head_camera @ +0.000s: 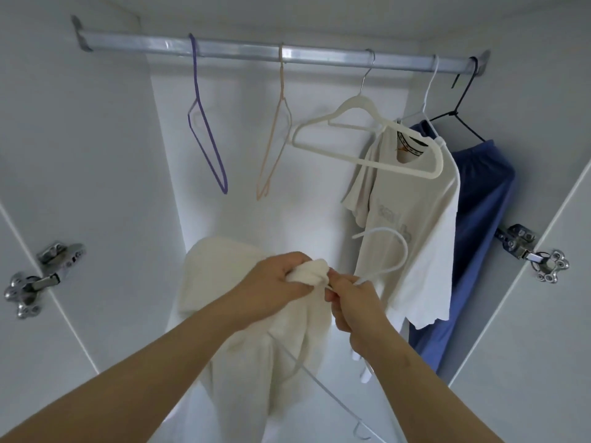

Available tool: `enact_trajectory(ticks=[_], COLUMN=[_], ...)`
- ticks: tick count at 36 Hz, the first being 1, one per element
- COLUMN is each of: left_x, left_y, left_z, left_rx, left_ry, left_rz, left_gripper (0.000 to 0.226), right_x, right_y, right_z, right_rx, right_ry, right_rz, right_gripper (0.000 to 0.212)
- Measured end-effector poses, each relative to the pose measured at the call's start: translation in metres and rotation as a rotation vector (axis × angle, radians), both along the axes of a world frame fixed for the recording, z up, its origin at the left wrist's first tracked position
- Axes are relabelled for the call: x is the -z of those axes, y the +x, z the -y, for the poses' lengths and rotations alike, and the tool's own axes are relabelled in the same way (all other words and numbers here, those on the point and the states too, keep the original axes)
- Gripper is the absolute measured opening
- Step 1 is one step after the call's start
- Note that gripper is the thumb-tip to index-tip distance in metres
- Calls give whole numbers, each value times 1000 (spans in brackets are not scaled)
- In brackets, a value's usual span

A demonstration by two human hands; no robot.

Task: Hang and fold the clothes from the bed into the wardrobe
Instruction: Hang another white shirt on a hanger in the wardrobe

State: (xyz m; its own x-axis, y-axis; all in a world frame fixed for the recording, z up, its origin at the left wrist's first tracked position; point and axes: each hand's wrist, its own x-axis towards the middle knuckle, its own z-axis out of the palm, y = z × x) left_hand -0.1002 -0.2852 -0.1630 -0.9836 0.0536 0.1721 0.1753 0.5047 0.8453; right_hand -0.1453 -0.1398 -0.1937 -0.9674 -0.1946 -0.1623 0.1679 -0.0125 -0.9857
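Note:
A fluffy cream garment [224,282] hangs in front of me inside the open wardrobe. My left hand [275,282] grips a bunched part of its fabric at the top. My right hand [348,302] holds the neck of a thin white hanger [393,247], whose hook curves up to the right and whose lower wire [323,388] shows beneath the garment. Above runs the metal rail [287,54]. On its right side hang a beige T-shirt [412,225] and a blue garment [479,219].
Empty hangers on the rail: purple [208,129], peach [275,129], and a thick white one [367,139] tilted in front of the T-shirt. A black hanger [460,113] carries the blue garment. Open doors with metal hinges [41,276] [537,254] flank both sides.

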Motion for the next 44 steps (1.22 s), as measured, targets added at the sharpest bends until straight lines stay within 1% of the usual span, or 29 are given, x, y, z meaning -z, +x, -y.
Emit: enact_trajectory(ticks=[2,3,4,5,7,8,9,10,12,14,16,18,20,23,26,28,31,33,35,37,39,41,42,44], left_x=[-2,-3,-5,-7,-10,-13,-16,-18,-21,-25,-28,-24,-19,-16,-22,-28,-36,-43,-50,-56,-62,-67,-68,-70], left_y=[5,9,11,13,11,11,9,7,4,0,-4,-11,-13,-16,-20,-22,-25,-25,-22,-19,-15,-12,-11,-9], left_z=[5,7,9,12,15,15,16,17,20,22,21,22,21,18,17,17,20,23,26,28,29,29,29,29], left_rx=[85,102,97,63,-30,-59,-68,-64,-14,42,55,29,-8,-58,-123,-183,-271,-306,-325,-339,-345,-330,-317,-303], left_ry=[-75,-159,-293,-483,-867,-990,-1047,-1065,-1038,-983,-970,-942,-875,-809,-722,-624,-460,-363,-304,-256,-190,-111,-71,-11], left_rz=[21,6,-51,-172,-517,-613,-655,-669,-647,-574,-518,-495,-509,-554,-565,-558,-522,-523,-528,-537,-545,-549,-549,-556], left_gripper=[25,26,25,24,24,23,21,21,25,43,51,41,32,30,27,25,23,18,13,11,10,12,12,13], right_x=[-2,-3,-5,-7,-11,-14,-16,-19,-24,-28,-30,-31,-32,-39,-50,-53,-49,-45,-41,-39,-36,-33,-32,-30], right_y=[0,-1,-1,-2,-3,-3,-4,-5,-6,-7,-6,-7,-7,-10,-11,-10,-7,-4,-1,2,1,0,0,0], right_z=[-1,-2,-2,-2,-1,-1,-1,-1,-3,-5,-6,-6,-7,-13,-19,-24,-32,-37,-39,-40,-38,-33,-30,-23], right_rx=[21,28,33,37,39,38,34,29,20,20,13,8,14,67,110,173,303,290,190,67,3,1,17,47], right_ry=[-59,-73,-83,-91,-91,-85,-84,-89,-104,-110,-96,-62,-39,-67,-72,-110,-147,-243,-325,-294,-171,-65,-53,-78], right_rz=[-19,-39,-60,-80,-122,-144,-164,-182,-208,-235,-276,-314,-334,-371,-494,-560,-639,-622,-570,-513,-430,-330,-300,-292], right_gripper=[56,60,62,62,63,63,62,61,59,55,50,47,42,35,22,14,16,25,40,45,38,24,18,15])
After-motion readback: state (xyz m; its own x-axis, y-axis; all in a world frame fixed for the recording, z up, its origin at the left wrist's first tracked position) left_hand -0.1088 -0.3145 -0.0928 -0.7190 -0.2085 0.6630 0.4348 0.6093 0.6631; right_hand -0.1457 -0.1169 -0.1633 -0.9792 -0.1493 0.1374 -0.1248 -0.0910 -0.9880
